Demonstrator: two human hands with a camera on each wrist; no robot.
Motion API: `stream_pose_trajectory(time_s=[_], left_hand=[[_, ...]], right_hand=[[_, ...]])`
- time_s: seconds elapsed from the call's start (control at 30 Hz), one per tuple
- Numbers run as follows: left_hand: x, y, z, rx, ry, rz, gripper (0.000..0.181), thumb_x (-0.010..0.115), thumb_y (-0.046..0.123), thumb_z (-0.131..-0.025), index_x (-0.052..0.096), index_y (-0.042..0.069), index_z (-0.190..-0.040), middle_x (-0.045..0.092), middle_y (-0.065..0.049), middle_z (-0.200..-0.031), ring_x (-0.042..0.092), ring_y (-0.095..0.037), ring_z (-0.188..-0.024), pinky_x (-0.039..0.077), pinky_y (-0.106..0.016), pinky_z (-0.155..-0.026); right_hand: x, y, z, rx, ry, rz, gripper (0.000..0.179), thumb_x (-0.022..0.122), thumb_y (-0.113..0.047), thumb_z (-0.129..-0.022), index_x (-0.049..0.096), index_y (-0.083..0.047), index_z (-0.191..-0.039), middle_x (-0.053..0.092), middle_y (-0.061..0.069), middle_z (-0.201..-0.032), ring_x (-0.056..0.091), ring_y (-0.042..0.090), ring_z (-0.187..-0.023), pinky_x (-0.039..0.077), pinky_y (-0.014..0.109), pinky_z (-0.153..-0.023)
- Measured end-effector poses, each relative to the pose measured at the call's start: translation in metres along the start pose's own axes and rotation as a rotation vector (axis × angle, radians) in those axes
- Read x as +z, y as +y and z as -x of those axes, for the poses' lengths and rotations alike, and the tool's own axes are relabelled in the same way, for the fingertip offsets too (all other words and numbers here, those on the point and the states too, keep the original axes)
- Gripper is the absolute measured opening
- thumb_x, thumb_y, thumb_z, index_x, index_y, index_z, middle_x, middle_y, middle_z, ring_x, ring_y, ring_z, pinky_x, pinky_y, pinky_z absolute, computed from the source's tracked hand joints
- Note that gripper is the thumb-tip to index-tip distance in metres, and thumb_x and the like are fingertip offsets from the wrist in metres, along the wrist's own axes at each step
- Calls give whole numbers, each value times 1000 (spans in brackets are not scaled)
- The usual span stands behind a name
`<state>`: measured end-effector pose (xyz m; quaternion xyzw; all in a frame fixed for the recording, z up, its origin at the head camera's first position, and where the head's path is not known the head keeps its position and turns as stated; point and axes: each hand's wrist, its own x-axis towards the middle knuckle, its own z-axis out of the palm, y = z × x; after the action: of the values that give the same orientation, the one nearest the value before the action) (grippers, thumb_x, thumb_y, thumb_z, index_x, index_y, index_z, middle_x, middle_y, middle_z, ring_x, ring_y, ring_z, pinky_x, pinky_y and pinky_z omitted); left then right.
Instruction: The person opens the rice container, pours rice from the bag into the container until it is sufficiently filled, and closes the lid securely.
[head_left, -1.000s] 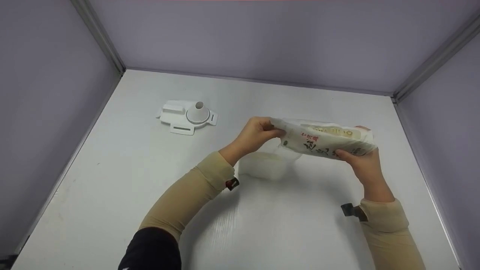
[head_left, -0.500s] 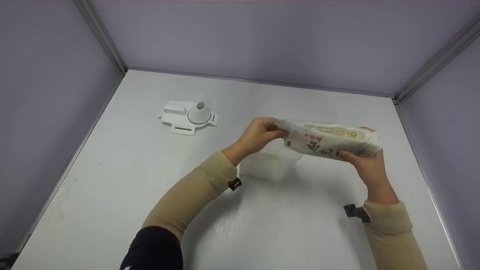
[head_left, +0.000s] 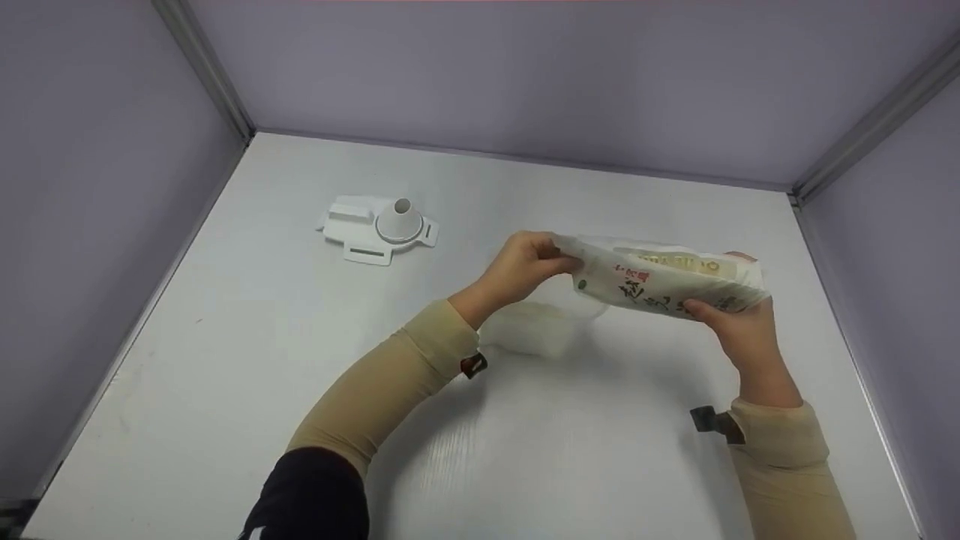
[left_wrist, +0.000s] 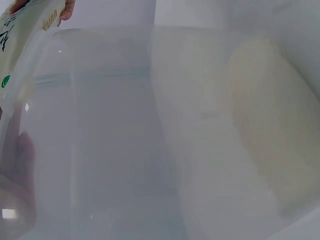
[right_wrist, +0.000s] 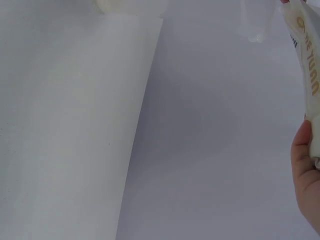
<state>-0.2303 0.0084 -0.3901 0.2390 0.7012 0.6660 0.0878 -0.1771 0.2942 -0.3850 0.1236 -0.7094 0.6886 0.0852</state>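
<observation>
Head view: bag (head_left: pixel 634 283) aloft above bench (head_left: pixel 570 450), L end near clear tub (head_left: pixel 521 334). L hand (head_left: pixel 525 264) fingers pinch that end; R hand (head_left: pixel 736 324) fingers curl round other end. Poss. risk: slack L pinch, i.e. bag drops, knocks tub.

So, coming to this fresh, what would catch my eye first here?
Probably the white plastic bag with red and black print, right of centre in the head view, held up between the left hand and the right hand. Below its left end in that view is a translucent, box-shaped container. Toward the far left of the white table lies a flat white plastic part with a cone-shaped spout.
</observation>
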Motion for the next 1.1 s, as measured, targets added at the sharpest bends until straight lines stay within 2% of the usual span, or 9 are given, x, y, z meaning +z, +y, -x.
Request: stream_pose_trajectory(time_s=[0.17, 0.27, 0.3, 0.4, 0.5, 0.77, 0.97, 1.1], left_hand=[[2, 0, 0, 2, 0, 10, 24, 65, 2, -86, 65, -7, -108, 66, -16, -106, 64, -17, -96, 51, -26, -81], [4, 13, 5, -10, 1, 1, 23, 64, 0, -86, 64, -9, -107, 66, -17, -107, 64, -18, -97, 51, -26, -81], [4, 13, 5, -11, 0, 1, 24, 65, 0, -86, 64, -9, -108, 66, -17, -107, 64, -17, -97, 51, -26, -82], [4, 12, 4, -11, -6, 8, 24, 65, 0, -86, 65, -8, -108, 66, -16, -107, 64, -17, -97, 51, -26, -82], [4, -1, 0, -1, -9, 26, 24, 66, 2, -85, 65, -6, -108, 66, -15, -107, 64, -16, -97, 51, -26, -82], [5, -3, -1, -16, -9, 39, 25, 66, 3, -85, 65, -6, -109, 66, -13, -108, 63, -15, -98, 51, -26, -82], [6, -3, -1, 8, -1, 16, 24, 66, 3, -85, 66, -4, -108, 67, -12, -106, 64, -15, -96, 51, -27, -81], [7, -3, -2, 2, -3, 8, 23, 66, 4, -85, 67, -3, -107, 68, -10, -104, 64, -14, -94, 51, -26, -80]], right_hand=[[-1, -1, 1, 19, 11, 16, 61, 70, 20, -70, 51, -9, -119, 60, 5, -106, 58, 19, -97, 53, 27, -77], [-2, -1, 2, 36, 21, 27, 61, 70, 20, -70, 51, -10, -119, 60, 5, -106, 58, 19, -97, 53, 27, -77], [-2, -1, 2, 38, 22, 23, 61, 70, 20, -69, 51, -10, -119, 60, 6, -106, 58, 20, -97, 53, 27, -77], [-4, 0, 2, 23, 10, 3, 61, 69, 21, -69, 51, -8, -120, 60, 7, -106, 58, 20, -97, 53, 27, -77], [-5, 1, 2, 4, 2, -1, 61, 70, 21, -69, 51, -7, -120, 60, 7, -106, 58, 20, -97, 53, 27, -77], [-5, 1, 2, -23, -18, -26, 61, 67, 23, -69, 50, -6, -120, 59, 7, -108, 58, 20, -99, 53, 28, -77], [-5, 0, 2, 1, 8, -19, 61, 67, 24, -69, 51, -8, -119, 60, 6, -107, 58, 20, -98, 53, 27, -77], [-5, -1, 2, 4, 13, -13, 61, 67, 24, -69, 51, -7, -118, 60, 6, -106, 58, 20, -97, 53, 27, -77]])
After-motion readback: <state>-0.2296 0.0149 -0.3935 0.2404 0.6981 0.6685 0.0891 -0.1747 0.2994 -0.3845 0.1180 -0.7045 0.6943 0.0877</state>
